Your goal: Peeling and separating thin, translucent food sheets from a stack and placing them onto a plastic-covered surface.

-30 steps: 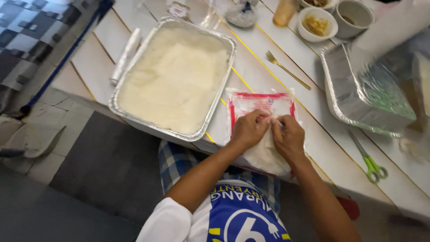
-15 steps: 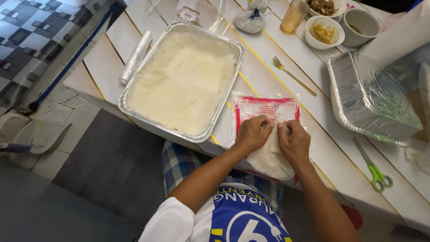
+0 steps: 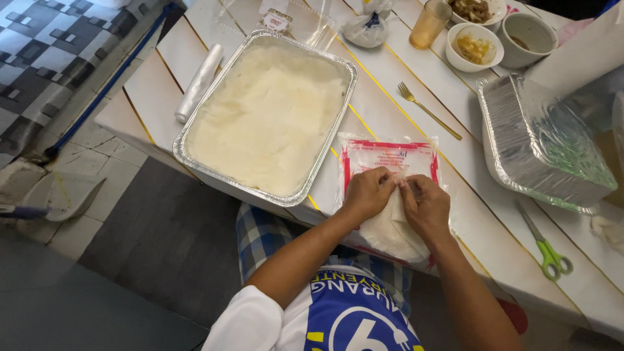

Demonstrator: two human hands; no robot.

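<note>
My left hand (image 3: 368, 193) and my right hand (image 3: 426, 204) meet over a clear plastic packet with red edges (image 3: 390, 155) lying on the white slatted table (image 3: 481, 214). Both hands pinch a thin white sheet of dough (image 3: 390, 231) at its top edge, and the sheet droops toward me over the packet. To the left stands a large foil tray (image 3: 184, 136) filled with pale dough sheets (image 3: 266, 117).
A stack of empty foil trays (image 3: 539, 146) wrapped in film sits at right. Green-handled scissors (image 3: 546, 244) lie near the table's front edge. A gold fork (image 3: 426, 109), a roll of film (image 3: 198, 81), an amber glass (image 3: 429, 23) and several bowls (image 3: 478, 45) stand further back.
The view has shifted slightly. My two hands stay together on the white sheet, with my fingers working at its top edge; the sheet has hardly moved.
</note>
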